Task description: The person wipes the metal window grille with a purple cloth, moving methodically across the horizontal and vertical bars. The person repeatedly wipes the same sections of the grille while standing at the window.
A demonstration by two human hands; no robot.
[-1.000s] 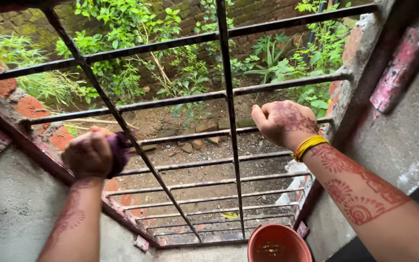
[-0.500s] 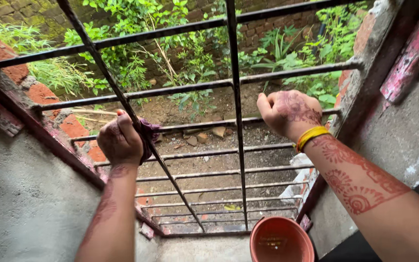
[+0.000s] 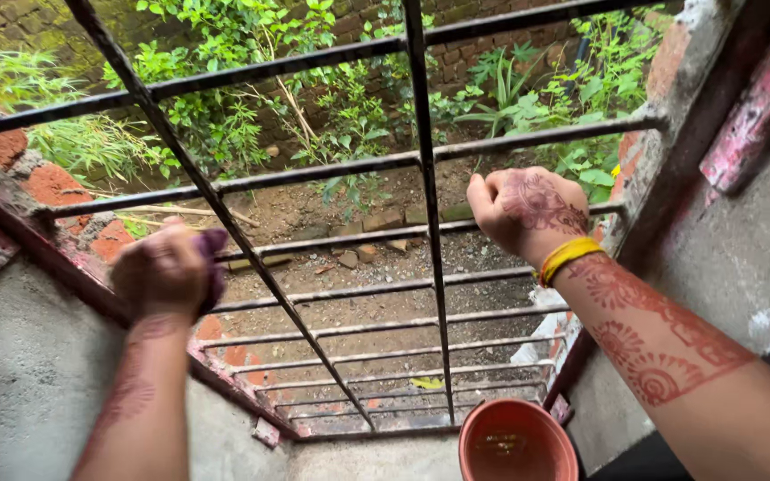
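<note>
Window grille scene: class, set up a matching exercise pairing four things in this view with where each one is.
Things:
1. cloth
2. bucket
3. bangles
4. plants

Places:
A. outside, beyond the grille
B. on the floor, below the grille
C. in the left hand, pressed to a bar
D. on the wrist of the right hand

Pairs: 1-C, 2-B, 3-D, 4-A
</note>
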